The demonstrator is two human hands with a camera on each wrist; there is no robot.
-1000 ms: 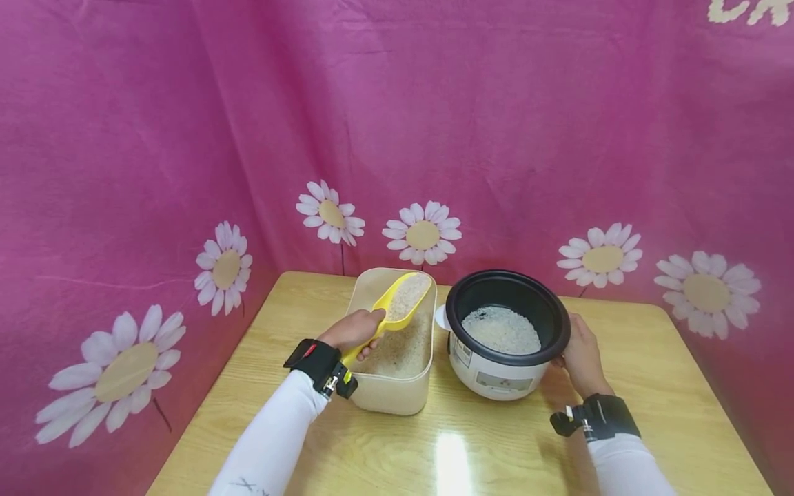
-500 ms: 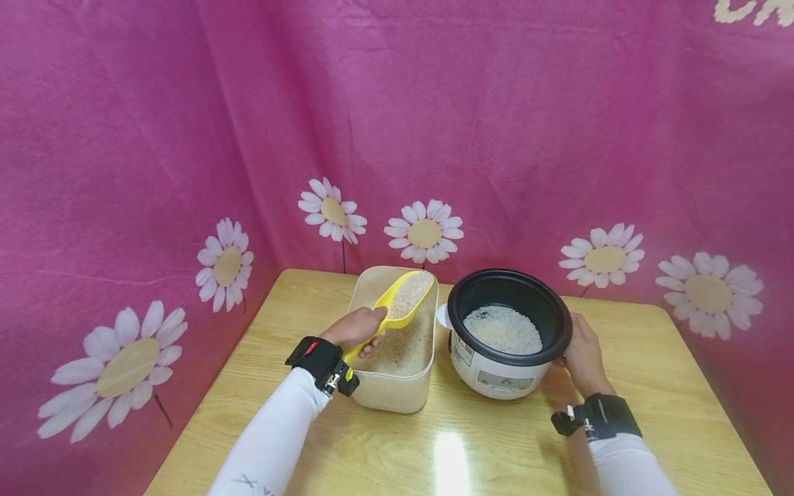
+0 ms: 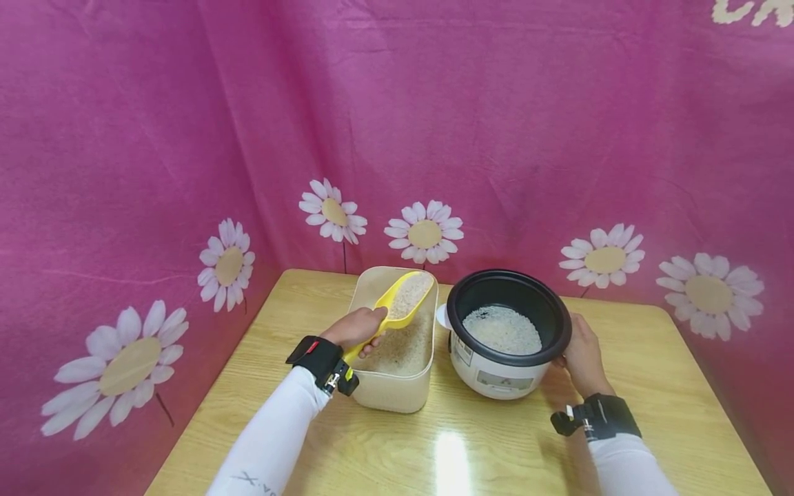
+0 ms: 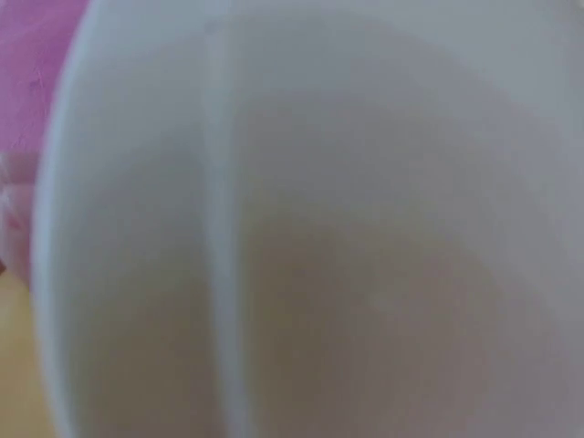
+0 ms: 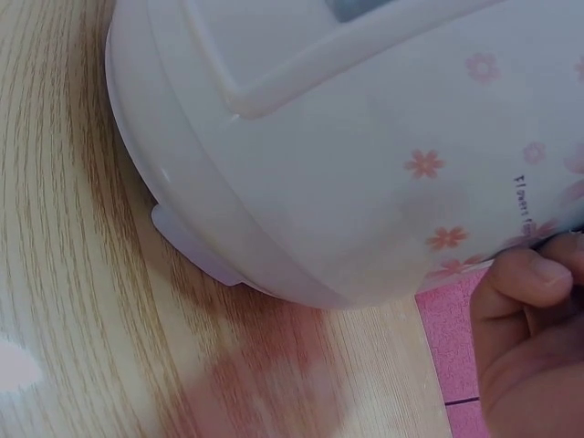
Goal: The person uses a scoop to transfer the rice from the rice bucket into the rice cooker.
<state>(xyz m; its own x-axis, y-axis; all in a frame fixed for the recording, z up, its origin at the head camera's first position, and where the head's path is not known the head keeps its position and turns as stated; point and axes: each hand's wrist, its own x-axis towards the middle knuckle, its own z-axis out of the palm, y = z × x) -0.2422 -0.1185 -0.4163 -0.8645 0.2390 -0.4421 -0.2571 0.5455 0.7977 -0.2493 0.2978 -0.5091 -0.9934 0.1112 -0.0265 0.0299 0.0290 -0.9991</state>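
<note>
In the head view my left hand grips the handle of a yellow scoop, which is heaped with rice grains. The scoop is over a cream rice bin, and more rice lies inside the bin. To its right stands a white rice cooker without a lid. Its dark inner pot has rice across the bottom. My right hand holds the cooker at its right side. In the right wrist view the curled fingers lie against the flower-patterned wall; part of the hand is cut off.
All of this stands on a wood-grain table. A pink curtain with daisies closes off the back and sides. The bin and cooker are close together, with a white tab on the cooker's left side between them. The bin's blurred wall fills the left wrist view.
</note>
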